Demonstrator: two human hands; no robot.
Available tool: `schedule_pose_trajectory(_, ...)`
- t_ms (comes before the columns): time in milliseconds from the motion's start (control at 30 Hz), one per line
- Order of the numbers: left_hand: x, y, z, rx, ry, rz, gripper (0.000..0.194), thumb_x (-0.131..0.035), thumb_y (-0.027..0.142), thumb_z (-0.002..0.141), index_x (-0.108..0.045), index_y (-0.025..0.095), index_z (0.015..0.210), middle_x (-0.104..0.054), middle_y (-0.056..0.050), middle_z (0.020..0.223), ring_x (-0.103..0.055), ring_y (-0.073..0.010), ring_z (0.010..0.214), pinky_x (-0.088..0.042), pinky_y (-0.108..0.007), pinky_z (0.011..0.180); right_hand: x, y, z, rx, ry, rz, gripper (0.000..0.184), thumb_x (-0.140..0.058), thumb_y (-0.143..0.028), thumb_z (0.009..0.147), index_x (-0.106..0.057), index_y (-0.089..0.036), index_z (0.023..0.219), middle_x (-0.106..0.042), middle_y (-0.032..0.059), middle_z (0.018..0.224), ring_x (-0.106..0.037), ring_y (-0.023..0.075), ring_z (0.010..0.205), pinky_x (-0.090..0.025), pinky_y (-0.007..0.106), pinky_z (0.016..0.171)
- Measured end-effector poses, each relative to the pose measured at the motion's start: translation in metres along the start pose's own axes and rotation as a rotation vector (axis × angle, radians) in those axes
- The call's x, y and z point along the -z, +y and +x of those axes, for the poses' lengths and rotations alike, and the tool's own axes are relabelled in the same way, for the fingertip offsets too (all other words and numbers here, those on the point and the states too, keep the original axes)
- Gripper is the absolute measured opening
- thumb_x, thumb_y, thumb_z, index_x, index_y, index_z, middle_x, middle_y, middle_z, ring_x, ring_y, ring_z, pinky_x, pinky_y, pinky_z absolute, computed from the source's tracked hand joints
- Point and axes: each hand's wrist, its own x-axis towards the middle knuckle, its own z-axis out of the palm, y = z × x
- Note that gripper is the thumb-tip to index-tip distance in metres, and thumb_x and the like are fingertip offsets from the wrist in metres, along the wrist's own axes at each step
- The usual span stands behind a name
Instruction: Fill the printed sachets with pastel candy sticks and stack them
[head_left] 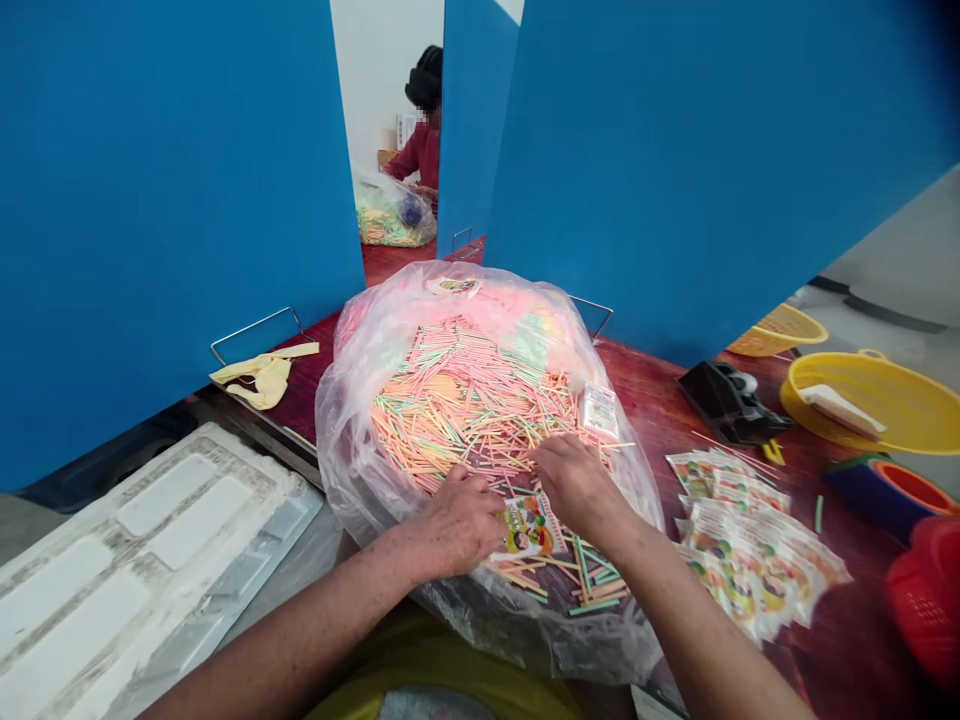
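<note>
A large clear plastic bag [352, 450] lies open on the table, holding a loose heap of thin pastel sticks [465, 410] in pink, yellow, green and orange. My left hand [461, 522] rests on the near part of the heap, its fingers curled down among the sticks. My right hand [574, 483] is also on the sticks, just above a printed colourful packet [529, 527]. Both hands are next to that packet. A small clear packet [598, 411] lies on the heap beyond my right hand. The fingertips are hidden among the sticks.
A stack of printed packets [750, 545] lies right of the bag on the reddish wooden table [660, 390], near a black tape dispenser [731, 402] and a yellow basin [870, 400]. Blue partitions [172, 220] stand ahead. Beyond them, a co-worker's red sleeve [420, 155] shows behind another bag of sticks [390, 215].
</note>
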Motion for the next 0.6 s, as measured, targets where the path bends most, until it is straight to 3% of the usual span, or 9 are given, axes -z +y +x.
schedule_pose_trajectory(100, -0.005, -0.004, -0.005, 0.007, 0.048, -0.033, 0.019, -0.046, 0.030, 0.085, -0.062, 0.023, 0.077, -0.063, 0.000, 0.082, -0.044, -0.0170, 0.085, -0.025, -0.038, 0.081, -0.005, -0.010, 0.037, 0.073, -0.103, -0.015, 0.024, -0.056, -0.028, 0.075, -0.058, -0.017, 0.097, -0.058, 0.0091, 0.104, -0.046, 0.0260, 0.099, -0.036, 0.038, 0.078)
schedule_pose_trajectory(200, -0.010, -0.010, -0.005, 0.019, 0.070, -0.055, 0.020, -0.046, 0.032, 0.085, -0.063, 0.024, 0.078, -0.063, -0.001, 0.085, -0.044, -0.0177, 0.087, -0.024, -0.038, 0.081, -0.016, -0.007, 0.052, 0.125, -0.162, -0.058, 0.019, -0.055, -0.027, 0.075, -0.060, -0.018, 0.090, -0.060, 0.0091, 0.098, -0.047, 0.0267, 0.096, -0.033, 0.041, 0.081)
schedule_pose_trajectory(300, -0.013, -0.014, -0.002, 0.048, 0.065, -0.027, 0.017, -0.050, 0.030, 0.083, -0.063, 0.023, 0.075, -0.063, -0.001, 0.082, -0.043, -0.0182, 0.085, -0.025, -0.038, 0.076, -0.022, -0.001, 0.055, 0.142, -0.160, -0.070, 0.011, -0.050, -0.017, 0.076, -0.061, -0.019, 0.079, -0.061, 0.0075, 0.089, -0.047, 0.0246, 0.092, -0.031, 0.041, 0.081)
schedule_pose_trajectory(467, -0.018, -0.012, 0.002, 0.003, 0.099, 0.019, 0.019, -0.046, 0.028, 0.086, -0.060, 0.021, 0.075, -0.062, -0.001, 0.082, -0.044, -0.0174, 0.081, -0.026, -0.038, 0.075, -0.028, -0.002, 0.051, 0.150, -0.103, -0.074, 0.012, -0.050, -0.015, 0.075, -0.058, -0.018, 0.082, -0.060, 0.0081, 0.093, -0.046, 0.0239, 0.093, -0.029, 0.038, 0.080)
schedule_pose_trajectory(600, -0.021, -0.011, 0.000, 0.081, 0.100, 0.014, 0.017, -0.047, 0.027, 0.085, -0.059, 0.022, 0.075, -0.062, 0.001, 0.082, -0.045, -0.0182, 0.083, -0.027, -0.038, 0.074, -0.033, -0.006, 0.050, 0.115, -0.087, -0.130, 0.013, -0.045, -0.012, 0.076, -0.056, -0.015, 0.081, -0.060, 0.0106, 0.089, -0.046, 0.0252, 0.091, -0.028, 0.040, 0.080)
